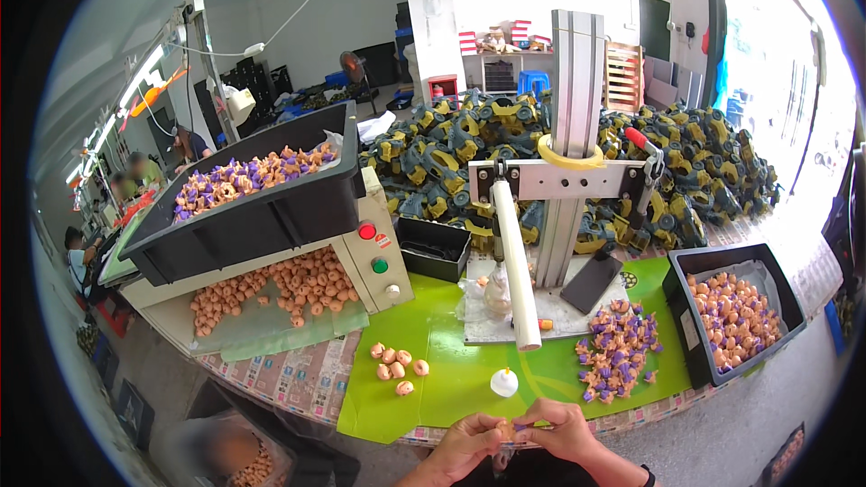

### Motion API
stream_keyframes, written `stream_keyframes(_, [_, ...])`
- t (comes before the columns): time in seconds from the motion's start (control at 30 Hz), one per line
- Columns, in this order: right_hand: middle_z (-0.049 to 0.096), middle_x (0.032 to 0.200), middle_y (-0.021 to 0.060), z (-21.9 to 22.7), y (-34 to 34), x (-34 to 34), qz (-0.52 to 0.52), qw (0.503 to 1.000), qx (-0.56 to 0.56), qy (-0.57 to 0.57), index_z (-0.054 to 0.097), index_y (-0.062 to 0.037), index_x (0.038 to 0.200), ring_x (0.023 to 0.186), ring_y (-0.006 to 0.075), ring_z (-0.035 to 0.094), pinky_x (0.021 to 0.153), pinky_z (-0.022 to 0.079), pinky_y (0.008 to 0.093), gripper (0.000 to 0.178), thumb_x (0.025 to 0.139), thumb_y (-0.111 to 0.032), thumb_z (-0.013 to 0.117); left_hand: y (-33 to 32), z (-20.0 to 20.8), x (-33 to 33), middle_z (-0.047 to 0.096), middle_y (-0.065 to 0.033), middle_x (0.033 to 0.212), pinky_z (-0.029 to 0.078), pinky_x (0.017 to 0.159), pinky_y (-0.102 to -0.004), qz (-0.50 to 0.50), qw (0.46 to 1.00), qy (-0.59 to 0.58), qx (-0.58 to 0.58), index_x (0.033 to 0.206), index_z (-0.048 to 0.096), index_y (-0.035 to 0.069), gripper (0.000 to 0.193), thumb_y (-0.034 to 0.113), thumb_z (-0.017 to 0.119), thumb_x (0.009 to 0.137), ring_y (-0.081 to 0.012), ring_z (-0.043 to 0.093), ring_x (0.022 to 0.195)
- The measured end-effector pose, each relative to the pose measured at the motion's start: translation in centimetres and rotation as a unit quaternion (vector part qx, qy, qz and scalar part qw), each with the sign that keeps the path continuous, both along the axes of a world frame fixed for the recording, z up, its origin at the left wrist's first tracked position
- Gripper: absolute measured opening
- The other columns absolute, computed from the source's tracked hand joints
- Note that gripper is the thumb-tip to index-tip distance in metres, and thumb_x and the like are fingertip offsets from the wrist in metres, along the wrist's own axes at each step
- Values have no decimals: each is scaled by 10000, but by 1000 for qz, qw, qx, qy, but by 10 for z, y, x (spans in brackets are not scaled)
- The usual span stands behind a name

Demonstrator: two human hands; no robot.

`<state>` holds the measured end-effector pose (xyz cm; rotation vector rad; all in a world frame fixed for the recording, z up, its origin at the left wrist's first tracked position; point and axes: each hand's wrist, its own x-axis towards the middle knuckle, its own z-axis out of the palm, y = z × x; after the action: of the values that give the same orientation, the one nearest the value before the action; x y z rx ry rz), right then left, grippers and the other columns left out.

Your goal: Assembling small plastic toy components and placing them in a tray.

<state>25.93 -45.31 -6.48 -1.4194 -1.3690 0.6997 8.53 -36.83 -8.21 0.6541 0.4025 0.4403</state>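
Near the front edge of the green mat (469,325), my left hand (464,448) and my right hand (561,433) meet, fingers pinched. Between their fingertips is a small peach-and-purple plastic figure part (511,433), mostly covered by the fingers. Just beyond the hands stands a small white squeeze bottle (504,383) with a yellow tip. Several round peach doll heads (397,366) lie loose to the left of it. To the right is a heap of small purple-and-peach figure bodies (617,353).
Behind the mat stands a hand press with a white lever (516,261); a dark phone-like slab (591,282) rests on its base. A black bin (678,316) of figures is right, another bin (244,239) left atop a beige machine. Toy vehicles (704,171) pile up behind.
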Motion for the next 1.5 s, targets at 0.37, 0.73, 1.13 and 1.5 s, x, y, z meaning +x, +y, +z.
stream_keyframes(0.37, [682, 813, 72, 35, 29, 21, 105, 992, 33, -62, 718, -89, 996, 773, 206, 653, 695, 519, 320, 254, 765, -178, 774, 25, -20, -12, 650, -30, 964, 424, 634, -199, -55, 998, -12, -32, 1082, 627, 56, 211, 136, 672, 891, -61, 541, 741])
stream_keyframes(0.73, [569, 1270, 149, 212, 167, 43, -75, 814, 487, -309, 609, -47, 1162, 1134, 309, 542, 955, 397, 434, 297, 867, -84, 595, 30, 14, -24, 523, 38, 818, 390, 527, -204, 40, 999, -1, 1, 1076, 582, 110, 223, 250, 650, 917, -50, 484, 613])
stream_keyframes(1.13, [595, 1195, 193, 78, 150, 66, -116, 919, 170, -336, 708, -61, 984, 1111, 369, 526, 977, 398, 451, 201, 837, -186, 649, 60, -10, -70, 557, 27, 848, 383, 522, -212, 85, 996, 2, 15, 1047, 595, 89, 196, 229, 646, 918, -58, 473, 597])
stream_keyframes(1.5, [438, 1371, 119, -10, 152, 68, -85, 919, 21, -384, 592, -137, 1226, 1282, 317, 412, 1021, 378, 436, 436, 804, -217, 664, 55, 3, -44, 549, 33, 735, 405, 535, -221, 98, 995, 24, 19, 1000, 598, 86, 184, 256, 618, 934, -79, 516, 607])
